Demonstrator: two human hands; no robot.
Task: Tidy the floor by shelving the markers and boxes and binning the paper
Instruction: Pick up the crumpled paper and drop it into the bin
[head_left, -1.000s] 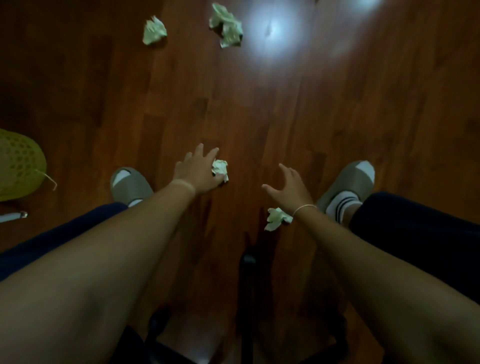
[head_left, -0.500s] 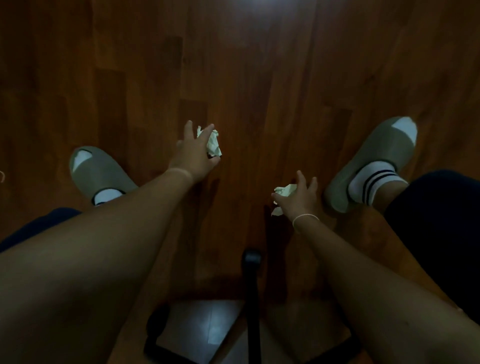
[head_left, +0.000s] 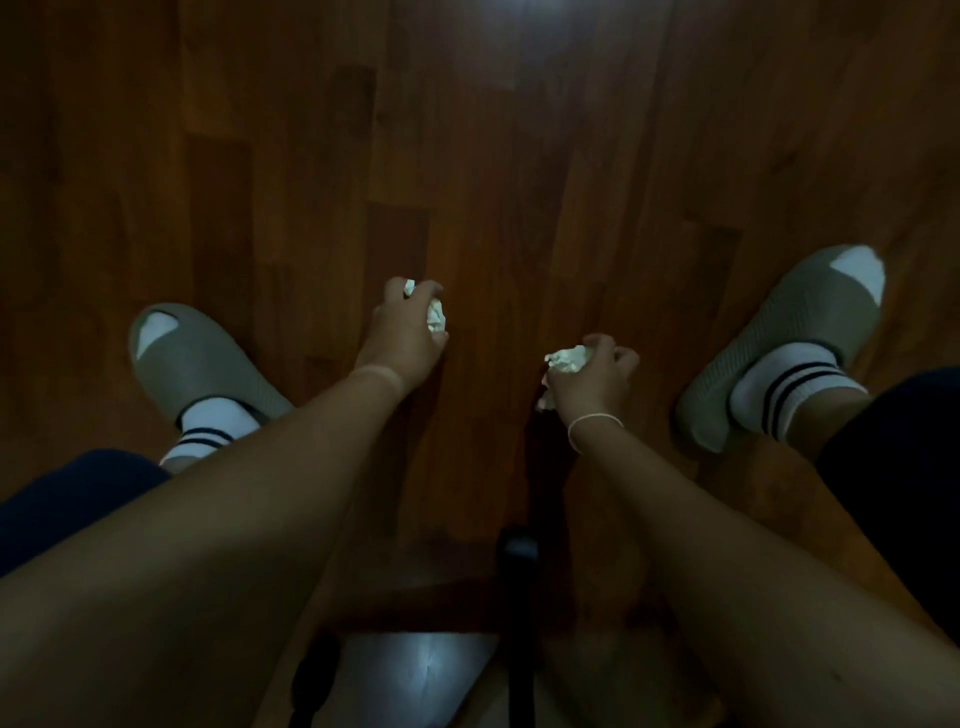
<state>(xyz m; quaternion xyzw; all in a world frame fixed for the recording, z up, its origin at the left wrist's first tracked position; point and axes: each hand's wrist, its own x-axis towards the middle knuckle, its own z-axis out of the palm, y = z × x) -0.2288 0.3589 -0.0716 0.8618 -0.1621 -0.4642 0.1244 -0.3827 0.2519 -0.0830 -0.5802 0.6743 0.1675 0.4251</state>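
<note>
Left hand (head_left: 402, 332) curls round a crumpled paper ball (head_left: 435, 315); right hand (head_left: 592, 382) grips another paper wad (head_left: 569, 359). Both hang above the wooden floor (head_left: 519, 182), between grey slippers (head_left: 192, 358).

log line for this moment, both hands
left hand: grips paper ball | right hand: grips paper wad | bin: not in view

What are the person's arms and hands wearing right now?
Both forearms are bare, with no sleeves or gloves in view. The right hand has a thin pale band around its wrist. The left hand shows only a faint lighter stripe across its wrist; whether that is a band, the dim picture does not settle.
</note>
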